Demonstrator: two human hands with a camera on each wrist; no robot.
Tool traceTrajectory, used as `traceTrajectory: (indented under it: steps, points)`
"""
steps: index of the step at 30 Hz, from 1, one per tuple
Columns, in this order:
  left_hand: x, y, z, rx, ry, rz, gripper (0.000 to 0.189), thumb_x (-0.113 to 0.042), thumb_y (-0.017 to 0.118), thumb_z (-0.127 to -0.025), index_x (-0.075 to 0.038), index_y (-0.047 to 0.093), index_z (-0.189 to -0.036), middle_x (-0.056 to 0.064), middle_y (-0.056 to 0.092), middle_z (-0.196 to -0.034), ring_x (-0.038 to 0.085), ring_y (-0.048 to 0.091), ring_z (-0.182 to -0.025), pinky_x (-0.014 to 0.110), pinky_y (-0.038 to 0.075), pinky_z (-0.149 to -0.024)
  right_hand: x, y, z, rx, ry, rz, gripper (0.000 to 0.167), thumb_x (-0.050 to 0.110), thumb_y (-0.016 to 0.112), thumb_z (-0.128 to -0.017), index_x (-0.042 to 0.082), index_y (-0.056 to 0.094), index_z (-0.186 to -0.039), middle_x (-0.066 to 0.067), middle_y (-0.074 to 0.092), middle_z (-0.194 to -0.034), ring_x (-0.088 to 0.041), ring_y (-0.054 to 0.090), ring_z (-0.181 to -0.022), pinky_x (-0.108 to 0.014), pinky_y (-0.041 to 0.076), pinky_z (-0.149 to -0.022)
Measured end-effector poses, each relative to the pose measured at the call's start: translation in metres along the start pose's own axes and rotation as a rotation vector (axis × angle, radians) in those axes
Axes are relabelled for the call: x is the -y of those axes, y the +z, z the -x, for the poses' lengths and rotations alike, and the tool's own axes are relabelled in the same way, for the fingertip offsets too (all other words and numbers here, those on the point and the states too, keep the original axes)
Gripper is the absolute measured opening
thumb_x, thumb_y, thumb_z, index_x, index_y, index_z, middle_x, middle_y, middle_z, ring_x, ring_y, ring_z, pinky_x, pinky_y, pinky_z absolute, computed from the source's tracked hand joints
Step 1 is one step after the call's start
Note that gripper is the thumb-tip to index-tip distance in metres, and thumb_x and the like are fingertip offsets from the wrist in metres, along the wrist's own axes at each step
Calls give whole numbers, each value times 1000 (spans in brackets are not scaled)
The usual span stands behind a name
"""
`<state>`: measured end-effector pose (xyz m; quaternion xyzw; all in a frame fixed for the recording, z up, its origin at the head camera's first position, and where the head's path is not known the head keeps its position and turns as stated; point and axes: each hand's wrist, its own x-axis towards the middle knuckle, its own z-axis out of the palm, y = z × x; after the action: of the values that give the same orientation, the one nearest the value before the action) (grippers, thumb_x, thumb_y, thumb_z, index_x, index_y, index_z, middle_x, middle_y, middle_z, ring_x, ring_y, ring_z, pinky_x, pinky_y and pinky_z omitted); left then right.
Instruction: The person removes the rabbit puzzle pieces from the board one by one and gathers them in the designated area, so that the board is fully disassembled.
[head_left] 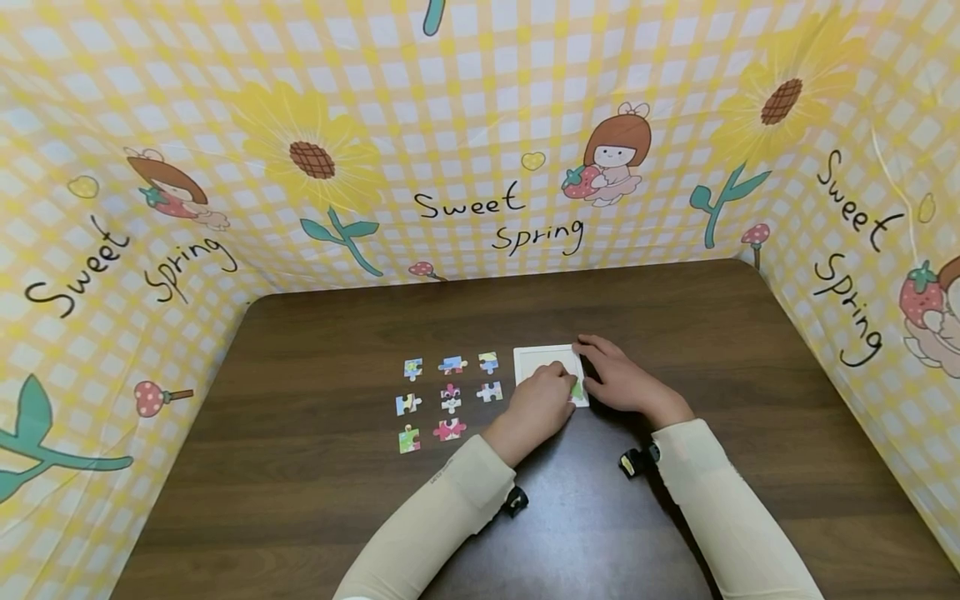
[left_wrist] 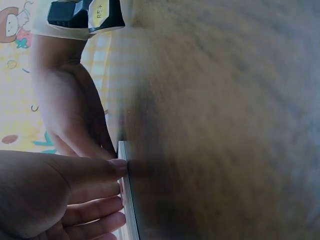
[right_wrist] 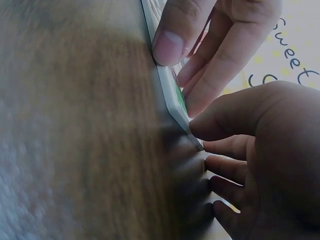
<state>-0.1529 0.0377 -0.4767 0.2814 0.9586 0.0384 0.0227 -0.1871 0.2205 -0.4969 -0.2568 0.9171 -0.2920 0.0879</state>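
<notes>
A white puzzle frame (head_left: 528, 356) lies on the table, with a green puzzle piece (head_left: 577, 391) in its near right corner. My left hand (head_left: 534, 407) reaches over the frame from the front. In the right wrist view its fingertips press down at the green piece (right_wrist: 180, 97), while the thumb (right_wrist: 170, 47) rests on the frame's near edge. Beside the frame's right side, my right hand (head_left: 624, 380) steadies it: the thumb (right_wrist: 220, 120) touches near the corner and the other fingers extend along the outer edge. The left hand covers part of the frame's inside.
Left of the frame several loose jigsaw pieces lie in rows, among them a pink piece (head_left: 449, 429), a green-and-pink piece (head_left: 409, 439) and a blue one (head_left: 490, 392). A yellow checked cloth (head_left: 465, 125) surrounds the brown wooden table (head_left: 300, 500) at the back and sides.
</notes>
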Motion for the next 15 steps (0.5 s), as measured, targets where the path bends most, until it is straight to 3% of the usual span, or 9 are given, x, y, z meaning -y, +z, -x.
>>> traceTrajectory:
  steps: [9, 15]
  points:
    - [2, 1, -3, 24, 10, 1, 41, -32, 68, -92, -13, 65, -128, 3, 57, -120, 19, 56, -101, 27, 52, -78, 0, 1, 0, -10, -1, 14, 57, 9, 56, -95, -2, 36, -147, -23, 25, -154, -41, 21, -141, -58, 28, -107]
    - [5, 2, -4, -10, 29, 39, 38, -28, 70, -90, -11, 65, -123, 6, 59, -116, 22, 57, -99, 30, 50, -81, 0, 1, 0, -10, -15, 22, 57, 9, 56, -95, -2, 36, -147, -23, 25, -154, -42, 22, -141, -58, 28, -107]
